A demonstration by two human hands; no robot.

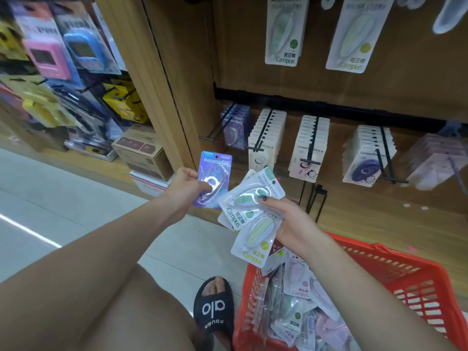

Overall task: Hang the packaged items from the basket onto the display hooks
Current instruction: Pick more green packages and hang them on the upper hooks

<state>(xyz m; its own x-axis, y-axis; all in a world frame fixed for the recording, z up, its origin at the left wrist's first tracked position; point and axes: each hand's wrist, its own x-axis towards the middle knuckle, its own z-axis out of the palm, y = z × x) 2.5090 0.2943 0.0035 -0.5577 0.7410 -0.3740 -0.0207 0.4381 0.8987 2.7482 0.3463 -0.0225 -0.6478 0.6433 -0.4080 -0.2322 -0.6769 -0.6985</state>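
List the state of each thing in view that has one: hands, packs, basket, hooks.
Left hand: holds one purple pack, upright, thumb on its front.
Right hand: holds a fanned stack of white packs, tilted.
Red basket: on the floor, still holding many packs.
Purple-pack hook: partly filled, front length bare.
Cream-pack hooks: nearly full.
Black slipper: on the foot, beside the basket.

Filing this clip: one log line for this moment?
left hand: holds purple pack | right hand: holds white packs | basket: still stocked
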